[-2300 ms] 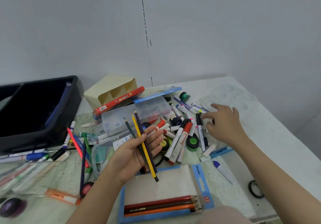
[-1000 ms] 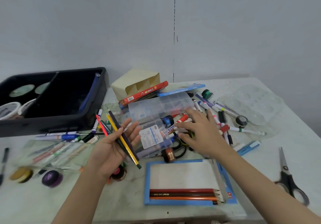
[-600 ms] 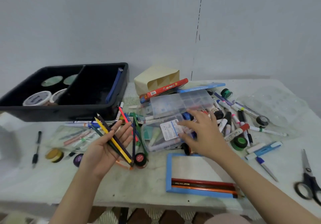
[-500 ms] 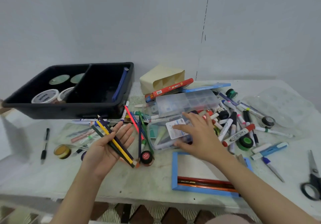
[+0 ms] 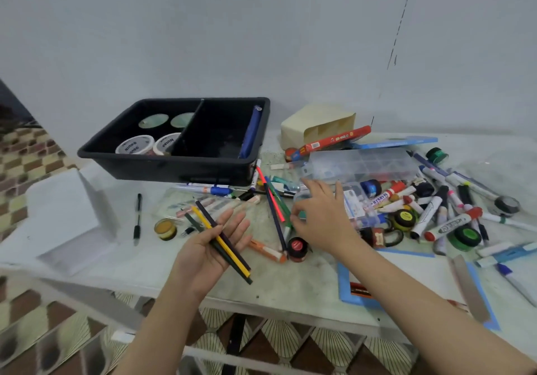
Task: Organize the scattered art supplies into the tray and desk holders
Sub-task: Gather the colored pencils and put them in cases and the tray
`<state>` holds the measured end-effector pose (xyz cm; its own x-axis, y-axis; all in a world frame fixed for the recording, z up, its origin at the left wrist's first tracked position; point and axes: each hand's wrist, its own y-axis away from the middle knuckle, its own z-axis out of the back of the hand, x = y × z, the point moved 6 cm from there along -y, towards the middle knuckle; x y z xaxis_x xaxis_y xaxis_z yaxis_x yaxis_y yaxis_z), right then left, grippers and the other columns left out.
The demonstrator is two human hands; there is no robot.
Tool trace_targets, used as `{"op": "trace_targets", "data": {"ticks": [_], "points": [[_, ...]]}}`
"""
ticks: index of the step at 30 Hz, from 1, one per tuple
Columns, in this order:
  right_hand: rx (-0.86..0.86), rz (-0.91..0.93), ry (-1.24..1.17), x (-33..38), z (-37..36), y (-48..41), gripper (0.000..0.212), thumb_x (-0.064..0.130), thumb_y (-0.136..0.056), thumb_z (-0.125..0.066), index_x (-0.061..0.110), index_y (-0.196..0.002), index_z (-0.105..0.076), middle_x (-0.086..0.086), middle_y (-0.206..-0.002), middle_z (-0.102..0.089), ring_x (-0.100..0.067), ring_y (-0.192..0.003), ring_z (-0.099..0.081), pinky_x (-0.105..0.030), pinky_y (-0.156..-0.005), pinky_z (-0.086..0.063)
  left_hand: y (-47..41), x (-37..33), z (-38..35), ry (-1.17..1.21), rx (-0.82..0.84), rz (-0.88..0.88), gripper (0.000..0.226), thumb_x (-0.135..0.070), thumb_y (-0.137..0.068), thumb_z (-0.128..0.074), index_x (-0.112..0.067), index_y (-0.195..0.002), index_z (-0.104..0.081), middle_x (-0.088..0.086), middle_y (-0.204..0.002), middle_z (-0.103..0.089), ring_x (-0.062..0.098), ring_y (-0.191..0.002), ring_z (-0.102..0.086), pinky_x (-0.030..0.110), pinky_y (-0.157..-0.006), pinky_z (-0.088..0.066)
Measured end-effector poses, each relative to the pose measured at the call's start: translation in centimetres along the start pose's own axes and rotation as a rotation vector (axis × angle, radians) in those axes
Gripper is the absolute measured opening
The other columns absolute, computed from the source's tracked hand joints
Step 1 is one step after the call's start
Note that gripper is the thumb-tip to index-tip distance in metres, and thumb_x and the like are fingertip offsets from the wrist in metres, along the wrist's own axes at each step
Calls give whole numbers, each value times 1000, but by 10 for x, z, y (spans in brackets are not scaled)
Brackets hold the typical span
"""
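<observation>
My left hand is palm up with straight fingers, and three coloured pencils, yellow, dark green and dark purple, lie across it. My right hand hovers with spread fingers, its fingertips just above loose red, blue and green pencils on the table. The black two-part tray stands at the back left with tape rolls inside. A beige desk holder lies on its side behind the pile. Markers are heaped at the right.
A clear organiser box sits behind my right hand. A blue pencil box lies near the front edge. A white open box, a black pen, a yellow paint jar and a red jar lie around my left hand.
My right hand has moved left, off the clear pouch and over the loose pencils. My view has turned left. My left hand still carries the same pencils.
</observation>
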<state>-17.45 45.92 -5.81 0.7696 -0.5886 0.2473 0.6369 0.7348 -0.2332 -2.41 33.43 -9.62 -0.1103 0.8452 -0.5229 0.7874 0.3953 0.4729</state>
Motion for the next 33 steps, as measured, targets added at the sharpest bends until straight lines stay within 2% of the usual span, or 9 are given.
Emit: {"op": "trace_targets", "data": {"ticks": [5, 11, 13, 16, 19, 22, 27, 30, 33], "points": [[74, -52, 172, 12, -15, -22, 18, 28, -84, -57, 18, -92, -70, -10, -145, -37, -28, -135, -26, -56, -112, -2, 3, 1, 4, -29, 9, 24, 34, -5, -97, -32, -3, -120, -57, 18, -115, -66, 31, -103, -64, 50, -82, -52], [89, -61, 194, 17, -13, -35, 26, 29, -86, -55, 9, -95, -68, -9, -145, -38, -27, -133, -30, -55, -113, -1, 5, 1, 8, -42, 24, 56, 35, -5, -97, -32, -4, -122, -56, 19, -116, -65, 31, -105, -64, 50, -84, -51], [22, -110, 38, 15, -9, -35, 21, 26, -80, -58, 8, -80, -69, -7, -136, -49, -25, -127, -39, -46, -112, -9, 7, 2, 8, -43, 29, 63, 35, -5, -96, -32, -3, -122, -55, 19, -116, -65, 31, -104, -65, 50, -83, -52], [-179, -230, -379, 7, 8, -30, 16, 29, -69, -60, 16, -60, -60, 5, -92, -63, -18, -99, -53, -32, -88, -29, 9, 4, 7, -49, 40, 78, 34, -5, -96, -33, -2, -122, -55, 20, -115, -65, 32, -103, -65, 50, -82, -52], [-313, -154, -633, 8, 26, -20, 6, 30, -65, -56, 24, -65, -54, 14, -77, -55, -4, -80, -49, -22, -72, -36, 10, 6, 3, -64, 68, 98, 34, -5, -96, -33, 0, -121, -55, 22, -114, -65, 33, -102, -65, 51, -81, -53], [-316, 3, -799, 19, 44, -7, 7, 9, -71, -63, 13, -76, -60, 9, -76, -58, -2, -66, -47, -9, -62, -36, 12, 10, -5, -79, 109, 130, 34, -6, -96, -34, 2, -122, -54, 23, -116, -64, 33, -103, -65, 49, -81, -54], [-252, 379, -482, 50, 63, 28, 12, 6, -77, -66, 15, -85, -68, 11, -85, -61, 2, -81, -51, -10, -73, -39, 17, 24, -22, -159, 181, 208, 34, -9, -96, -35, 7, -111, -61, 20, -112, -65, 31, -98, -67, 44, -75, -58], [-258, 534, -276, 62, 57, 47, 14, 11, -80, -61, 18, -84, -72, 2, -85, -62, -14, -79, -55, -29, -70, -45, 19, 33, -30, -167, 208, 242, 29, -12, -88, -45, 6, -95, -66, 18, -108, -56, 31, -103, -57, 49, -86, -53], [-235, 566, -187, 60, 50, 55, 19, 20, -84, -57, 25, -86, -75, 2, -88, -63, -17, -78, -55, -36, -66, -44, 22, 40, -41, -110, 267, 255, 32, -12, -83, -46, 8, -99, -64, 21, -101, -65, 32, -90, -67, 52, -78, -55]]}}
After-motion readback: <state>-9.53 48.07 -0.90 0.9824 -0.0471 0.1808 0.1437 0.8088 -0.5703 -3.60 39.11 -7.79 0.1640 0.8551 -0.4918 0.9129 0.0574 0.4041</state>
